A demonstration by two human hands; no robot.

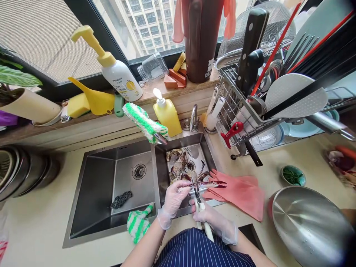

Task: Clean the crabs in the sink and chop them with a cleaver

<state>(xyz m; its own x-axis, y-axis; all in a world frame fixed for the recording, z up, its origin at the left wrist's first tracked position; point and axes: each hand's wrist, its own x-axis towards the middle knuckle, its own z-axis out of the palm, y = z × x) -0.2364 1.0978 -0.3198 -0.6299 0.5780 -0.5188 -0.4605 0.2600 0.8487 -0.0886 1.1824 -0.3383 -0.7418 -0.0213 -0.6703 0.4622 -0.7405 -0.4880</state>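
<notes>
Gloved hands work a crab with scissors over the small right basin of the steel sink (91, 193).

The left hand (174, 198), in a clear thin glove, has its fingers clamped on a dark purple-clawed crab (204, 183) at the basin's front edge. The right hand (213, 218), gloved alike, has its fingers wrapped around white-handled scissors (198, 202), blades at the crab. More crabs (180, 163) lie on the basin floor. A pink rubber glove (239, 191) lies on the counter just right of the basin.
</notes>
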